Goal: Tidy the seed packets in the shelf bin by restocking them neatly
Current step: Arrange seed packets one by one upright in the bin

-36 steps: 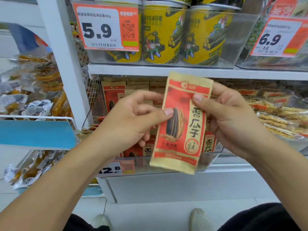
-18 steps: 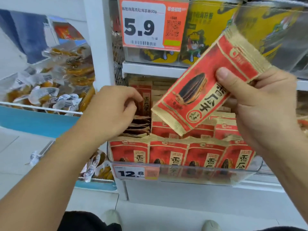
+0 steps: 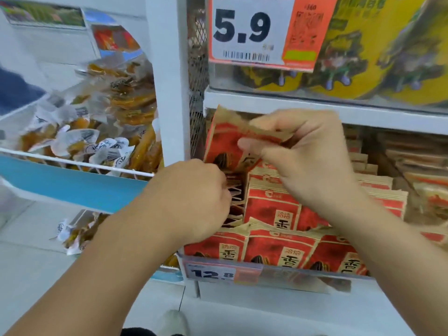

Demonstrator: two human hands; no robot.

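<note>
1. Head view, centre of the frame: the right hand (image 3: 312, 161) has its grip closed on a seed packet (image 3: 224, 139), thumb on the front face and curled fingers over the top edge. The packet is red with a tan border and stands nearly upright at the back left of the shelf bin (image 3: 303, 272), just under the white shelf edge (image 3: 388, 115). Motion blur softens its outline.

2. Lower and left of that, the left hand (image 3: 191, 202) is curled with its fingers down among the upright packet edges in the bin's left column. The back of the hand hides the fingertips, so I cannot tell whether this grip has hold of a packet or only presses against them.

3. Around both hands, the bin holds rows of stocked seed packets (image 3: 276, 246) of the same red design, standing on end and overlapping toward the front wall.

4. On the bin's clear front wall, lower centre, sits a price tag reading 12.8 (image 3: 213, 274).

5. Upper centre, a larger price tag reading 5.9 (image 3: 254, 30) hangs on the shelf above, with yellow canisters (image 3: 378, 52) behind it at the upper right.

6. A white upright post (image 3: 167, 76) divides the frame. To its left a wire basket (image 3: 72, 163) with a blue front panel holds small clear-wrapped snacks (image 3: 101, 132).

7. At the bottom centre, the toe of a light shoe (image 3: 172, 321) shows on the pale floor.
</note>
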